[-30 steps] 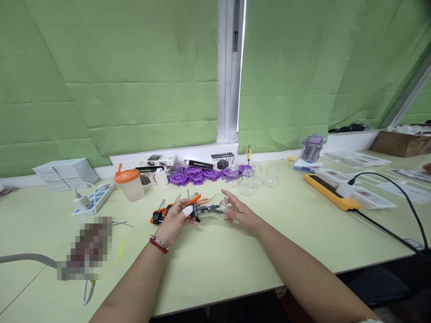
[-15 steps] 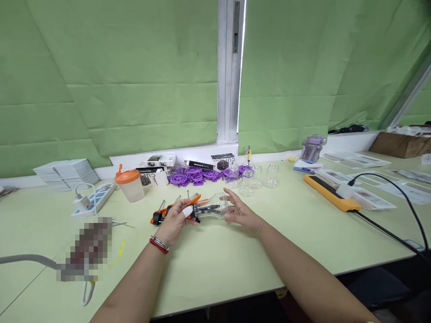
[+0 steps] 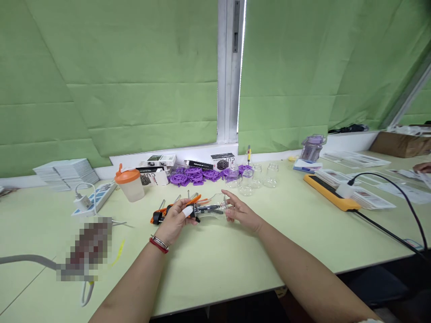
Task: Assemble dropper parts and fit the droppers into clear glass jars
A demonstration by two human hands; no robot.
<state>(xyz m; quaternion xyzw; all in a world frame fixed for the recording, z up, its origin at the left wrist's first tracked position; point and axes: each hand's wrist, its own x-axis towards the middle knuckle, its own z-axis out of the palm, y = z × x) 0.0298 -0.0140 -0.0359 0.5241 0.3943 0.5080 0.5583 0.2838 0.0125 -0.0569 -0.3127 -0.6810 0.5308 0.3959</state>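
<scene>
My left hand is closed round the black neck part of an orange and black item, low over the table's middle. A clear bottle lies sideways around the black tube of that item, its wide end to the right. At this wide end is my right hand, fingers curved round the clear plastic. Just left of my left hand, more orange and black pieces with metal rods rest on the table. Behind are purple wheel-like parts and several clear bottles standing upright.
An orange-lidded cup, a white power strip and stacked white papers are at the left. An orange power strip with a black cable lies at the right, near a purple bottle. Another person's hand shows at the far right.
My right hand's fingers have shifted slightly at the bottle's wide end. Another person's hand has come into view at the far right, by the papers. My left hand is nearly still.
</scene>
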